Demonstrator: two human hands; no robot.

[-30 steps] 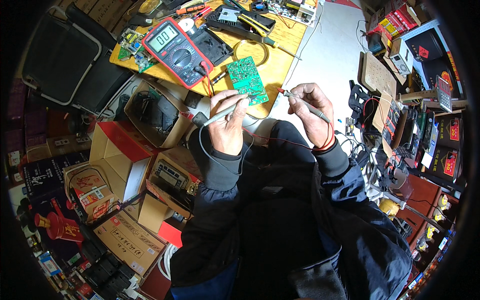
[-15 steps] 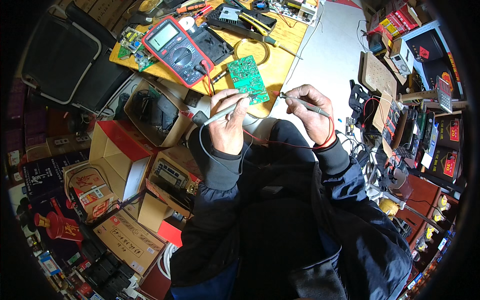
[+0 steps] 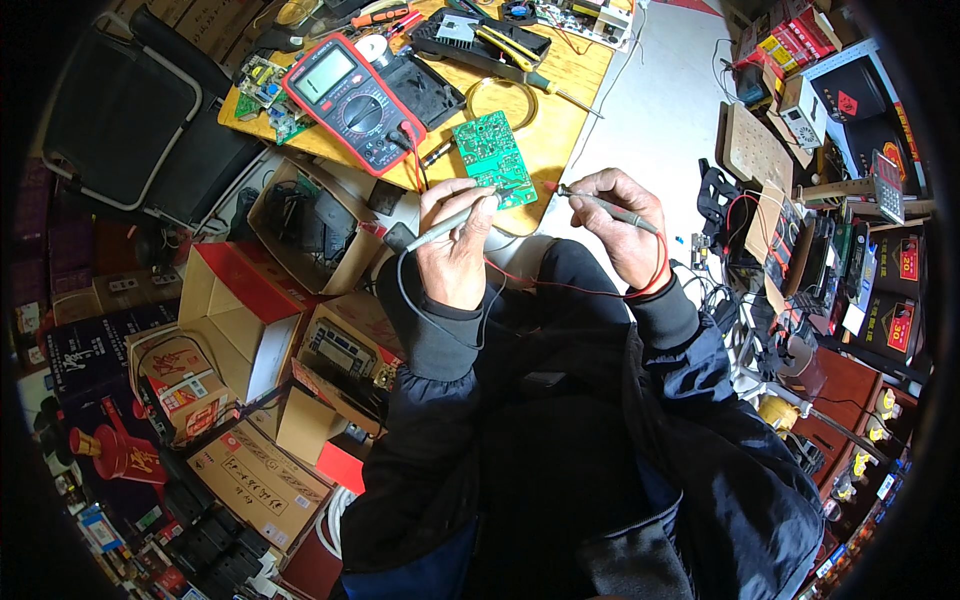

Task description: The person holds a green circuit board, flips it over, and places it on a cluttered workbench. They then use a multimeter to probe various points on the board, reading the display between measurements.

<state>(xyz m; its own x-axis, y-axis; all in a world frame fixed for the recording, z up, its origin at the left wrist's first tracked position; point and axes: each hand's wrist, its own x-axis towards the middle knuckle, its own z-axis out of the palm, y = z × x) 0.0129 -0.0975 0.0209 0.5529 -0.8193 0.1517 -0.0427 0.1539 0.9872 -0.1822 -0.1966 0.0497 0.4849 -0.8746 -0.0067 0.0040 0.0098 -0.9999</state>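
My left hand (image 3: 455,245) is closed on a grey test probe (image 3: 440,228) with a dark lead, slanted toward the lower edge of a green circuit board (image 3: 493,150). The fingers cover part of that edge; whether they touch the board cannot be made out. My right hand (image 3: 625,225) pinches a second test probe (image 3: 622,213), grey with a reddish tip and a red lead, pointing left, just right of the board and apart from it. The red-framed multimeter (image 3: 355,105) lies on the wooden table, beyond my left hand, with leads plugged in at its lower corner.
On the wooden table (image 3: 575,75) lie a ring of tape (image 3: 503,103), a yellow-handled screwdriver (image 3: 560,90), a black tray (image 3: 420,90) and other boards. Open cardboard boxes (image 3: 240,320) crowd the left side. A black chair (image 3: 130,110) stands far left; cables and boxes fill the right.
Almost nothing differs. The circuit board has shifted very slightly; both hands keep their probes in nearly the same places.
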